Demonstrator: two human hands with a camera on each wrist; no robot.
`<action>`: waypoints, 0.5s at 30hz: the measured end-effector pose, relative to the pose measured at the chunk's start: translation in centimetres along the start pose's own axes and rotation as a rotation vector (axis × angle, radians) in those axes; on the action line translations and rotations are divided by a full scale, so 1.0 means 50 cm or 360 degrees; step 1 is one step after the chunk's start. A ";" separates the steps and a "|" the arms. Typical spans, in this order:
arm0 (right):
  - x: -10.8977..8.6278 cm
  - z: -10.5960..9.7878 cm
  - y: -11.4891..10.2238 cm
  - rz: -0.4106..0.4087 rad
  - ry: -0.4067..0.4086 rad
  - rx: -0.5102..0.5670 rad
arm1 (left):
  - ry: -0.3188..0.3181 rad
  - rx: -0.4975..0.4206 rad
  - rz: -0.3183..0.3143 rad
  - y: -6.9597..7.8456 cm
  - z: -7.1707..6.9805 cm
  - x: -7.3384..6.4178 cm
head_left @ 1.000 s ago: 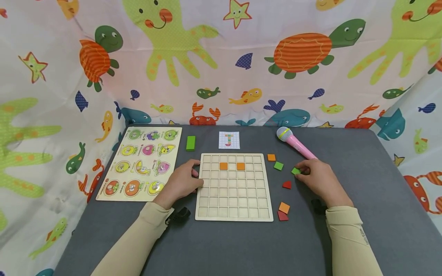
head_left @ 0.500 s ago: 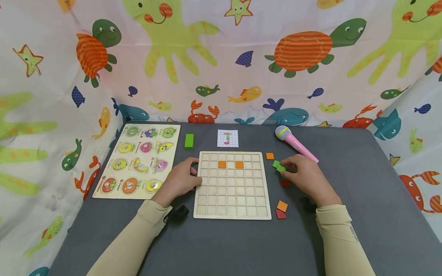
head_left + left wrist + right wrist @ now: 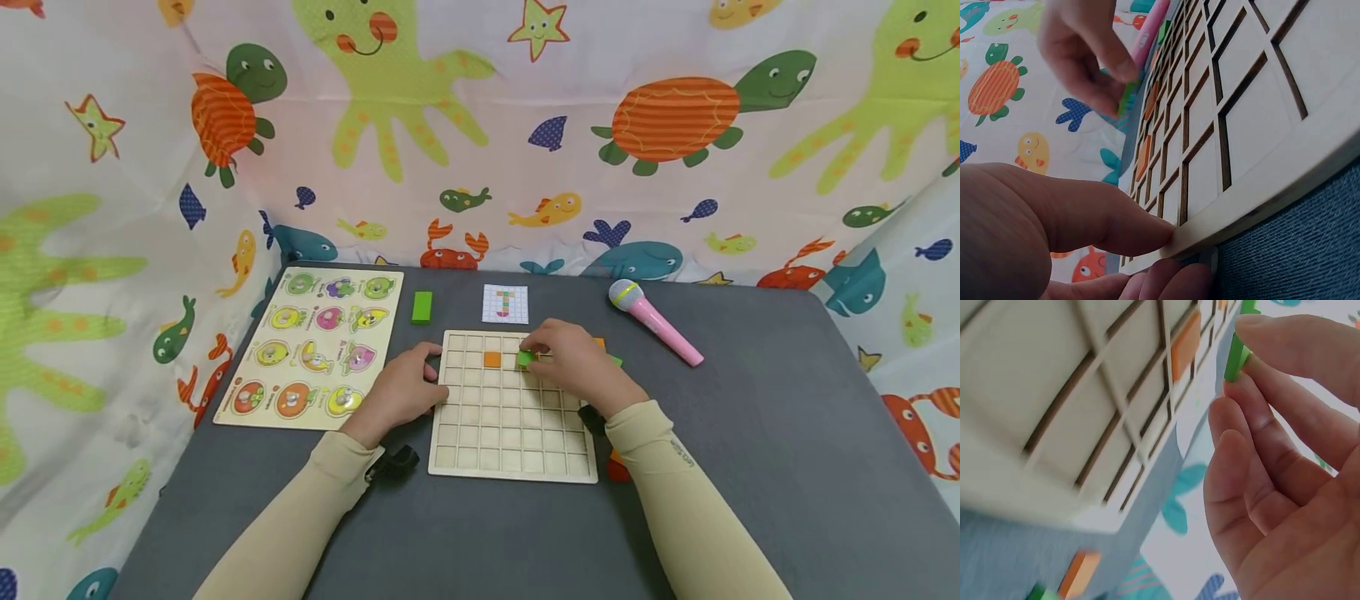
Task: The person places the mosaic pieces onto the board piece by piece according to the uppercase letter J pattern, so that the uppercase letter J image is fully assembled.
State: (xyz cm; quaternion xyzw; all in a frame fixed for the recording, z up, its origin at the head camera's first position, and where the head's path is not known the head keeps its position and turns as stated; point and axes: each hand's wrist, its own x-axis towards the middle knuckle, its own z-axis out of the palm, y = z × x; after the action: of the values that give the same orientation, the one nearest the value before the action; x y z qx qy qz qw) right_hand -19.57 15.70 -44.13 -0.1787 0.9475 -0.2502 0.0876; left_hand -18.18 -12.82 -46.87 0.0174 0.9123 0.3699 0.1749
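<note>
A wooden grid board (image 3: 495,417) lies flat before me in the head view. My left hand (image 3: 405,387) holds its left edge, the thumb (image 3: 1141,222) pressing on the rim and the other fingers curled low against the side. Over the board's upper middle, my right hand (image 3: 577,364) pinches a green square tile (image 3: 1235,356) between thumb and fingers. That tile is above the grid surface in both wrist views. One orange tile (image 3: 492,359) sits in a cell to its left; a second orange tile (image 3: 1152,100) is mostly covered by the right hand in the head view.
Right of the board, an orange tile (image 3: 600,342), a green tile (image 3: 617,361) and a red piece (image 3: 618,472) partly show past the right arm. Behind are a patterned card (image 3: 506,304), a green block (image 3: 422,307) and a pink microphone (image 3: 663,329). A fruit puzzle board (image 3: 300,379) lies left.
The right hand, pinching the green tile, has moved left from beside the microphone, past the loose tiles, to over the board. The left hand stays at the board's edge.
</note>
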 end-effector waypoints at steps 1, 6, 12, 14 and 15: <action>0.007 0.005 -0.004 -0.0026 -0.0009 -0.0013 | 0.0001 -0.0003 0.0002 0.000 0.001 0.000; 0.028 0.022 -0.009 -0.0070 -0.0045 -0.0042 | 0.0004 -0.0011 0.0009 0.001 0.003 -0.002; 0.038 0.032 -0.009 -0.0072 -0.0072 -0.0031 | 0.0015 -0.0006 0.0015 -0.001 0.003 0.001; 0.041 0.035 -0.011 -0.0065 -0.0079 -0.0027 | 0.0013 -0.0005 0.0012 -0.003 0.002 0.002; 0.043 0.036 -0.012 -0.0061 -0.0083 -0.0028 | 0.0011 -0.0004 0.0011 -0.004 0.002 0.003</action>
State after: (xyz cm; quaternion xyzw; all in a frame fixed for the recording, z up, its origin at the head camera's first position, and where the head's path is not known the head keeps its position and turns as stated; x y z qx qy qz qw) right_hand -20.93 13.62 -45.54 -0.2042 0.9435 -0.2387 0.1059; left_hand -18.26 -12.87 -47.10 0.0190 0.9123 0.3718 0.1705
